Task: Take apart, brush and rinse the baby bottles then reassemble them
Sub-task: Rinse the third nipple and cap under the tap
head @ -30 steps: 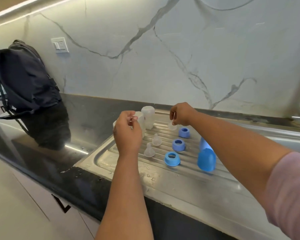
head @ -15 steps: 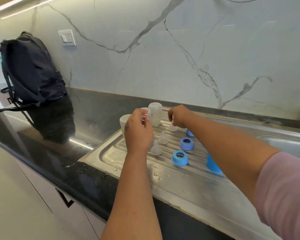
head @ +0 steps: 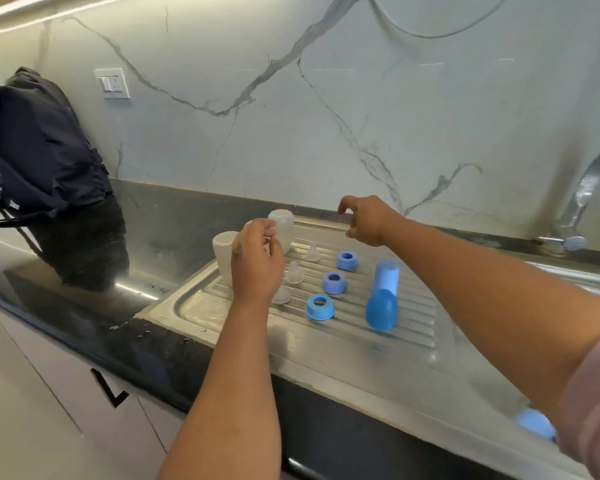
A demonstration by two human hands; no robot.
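We see the bottle parts spread on the ribbed steel drainboard (head: pixel 413 344) set in the dark counter (head: pixel 174 344). Three clear bottle bodies (head: pixel 282 229) stand upside down, long axes vertical, at the far left corner. Three clear teats (head: pixel 294 273) point tips up in a diagonal row; three blue collar rings (head: pixel 320 307) lie flat beside them, holes up. Two blue caps (head: pixel 381 309) stand domes up to the right. Our left hand (head: pixel 255 263) hovers by the bodies, fingers loosely curled; whether it grips anything, we cannot tell. Our right hand (head: pixel 368 220) hangs over the far edge, fingers spread, empty. The near drainboard is bare. A backpack (head: pixel 39 143) leans against the wall, well left.
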